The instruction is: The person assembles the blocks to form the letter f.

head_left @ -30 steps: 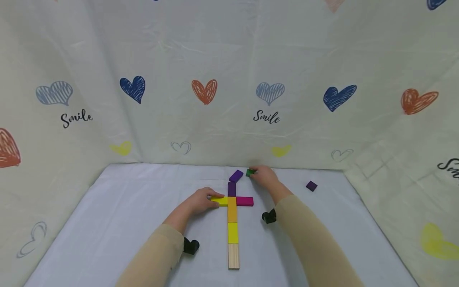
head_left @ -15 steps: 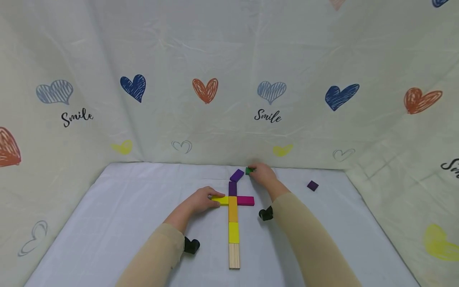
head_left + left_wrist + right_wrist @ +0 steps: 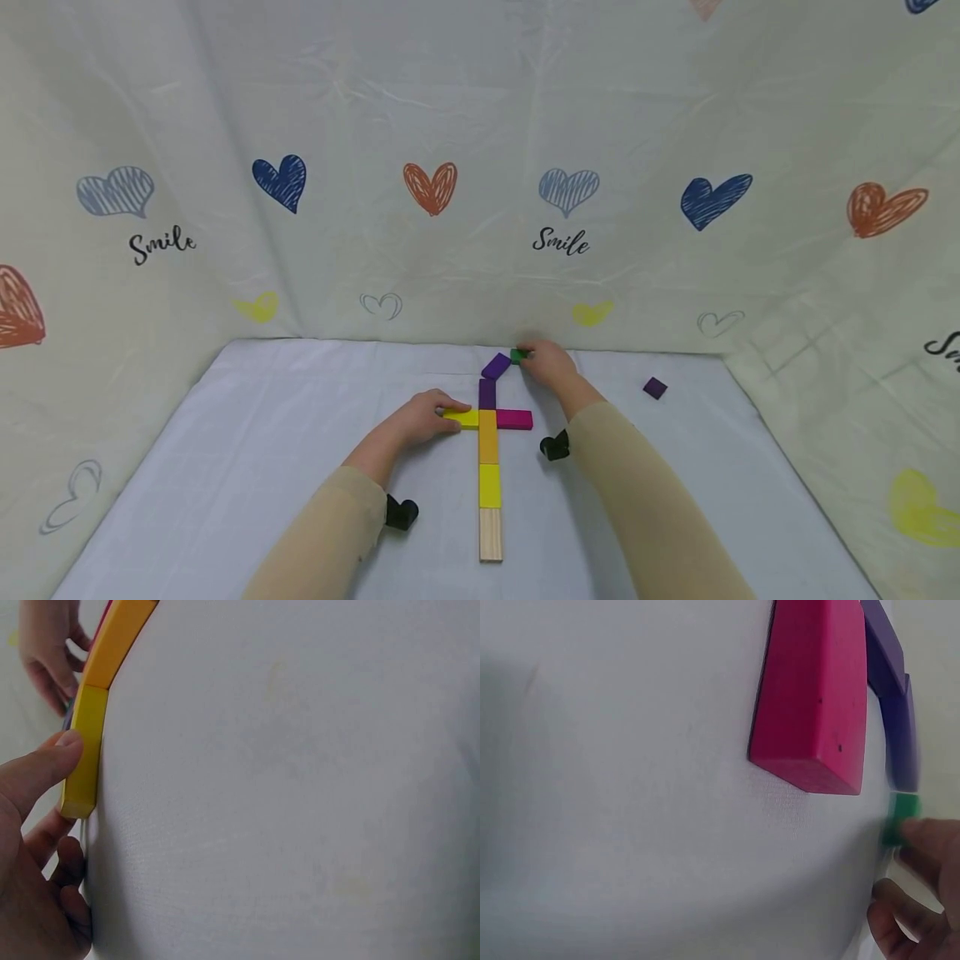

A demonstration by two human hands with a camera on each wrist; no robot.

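Note:
My left hand (image 3: 417, 419) pinches the yellow block (image 3: 463, 418) that forms the left arm of a cross of flat wooden blocks. Its thumb lies along the block's side in the left wrist view. At the far end, my right hand (image 3: 551, 367) grips a green block (image 3: 901, 817) between thumb and finger, partly covered by them. That block sits at the end of the tilted purple block (image 3: 496, 366); whether they touch I cannot tell. Below lie a darker purple block (image 3: 487, 394), an orange block (image 3: 488, 437), a second yellow block (image 3: 490, 486) and a plain wood block (image 3: 491, 535).
A magenta block (image 3: 514, 419) makes the cross's right arm. Apart at the right lies a dark purple block (image 3: 655, 388). White cloth (image 3: 300, 450) covers the table, which ends at a heart-printed curtain (image 3: 480, 275) just behind the right hand. Black devices sit at both wrists.
My right hand has slid the green block slightly left, closer to the tilted purple block. The left hand keeps its hold on the yellow block.

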